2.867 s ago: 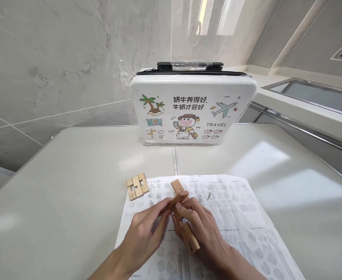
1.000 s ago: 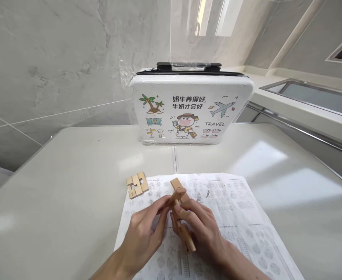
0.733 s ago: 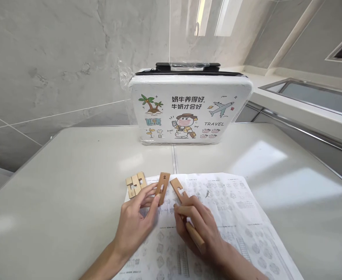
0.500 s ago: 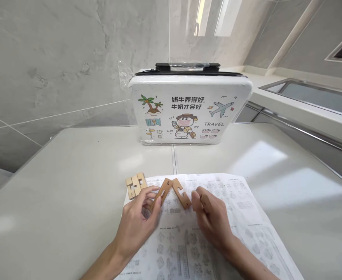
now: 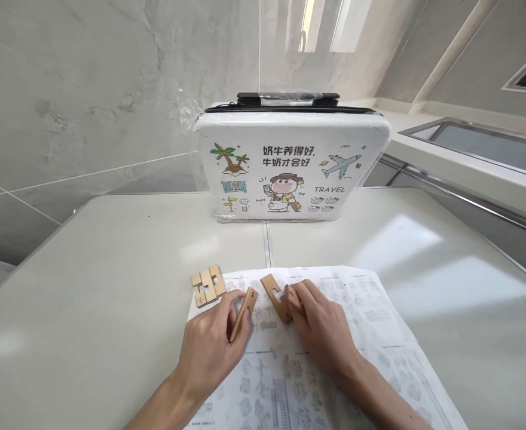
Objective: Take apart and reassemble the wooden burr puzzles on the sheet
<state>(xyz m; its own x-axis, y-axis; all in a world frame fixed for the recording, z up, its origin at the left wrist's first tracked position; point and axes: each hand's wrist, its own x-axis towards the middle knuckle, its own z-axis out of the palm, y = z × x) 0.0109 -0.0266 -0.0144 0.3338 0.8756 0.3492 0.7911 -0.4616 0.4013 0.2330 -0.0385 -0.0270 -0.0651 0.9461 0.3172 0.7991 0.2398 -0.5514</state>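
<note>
My left hand [image 5: 213, 346] pinches a flat wooden puzzle piece [image 5: 242, 312] marked with a number, tilted on edge over the printed instruction sheet [image 5: 357, 334]. My right hand [image 5: 323, 328] rests on the sheet with its fingertips on a second notched wooden piece [image 5: 272, 288] that lies flat; a small wooden bit shows under its fingers. A cluster of joined wooden pieces [image 5: 207, 285] sits at the sheet's upper left corner, just left of my left hand.
A white plastic-wrapped case [image 5: 292, 161] with cartoon travel prints stands upright at the back of the pale table [image 5: 88, 280], against a grey marble wall. A counter ledge with a metal-framed recess [image 5: 482, 149] runs along the right.
The two hands pulled the crossed pieces apart. My left hand carried off the numbered piece and tilted it. My right hand set down its long piece and reached to the notched piece on the sheet.
</note>
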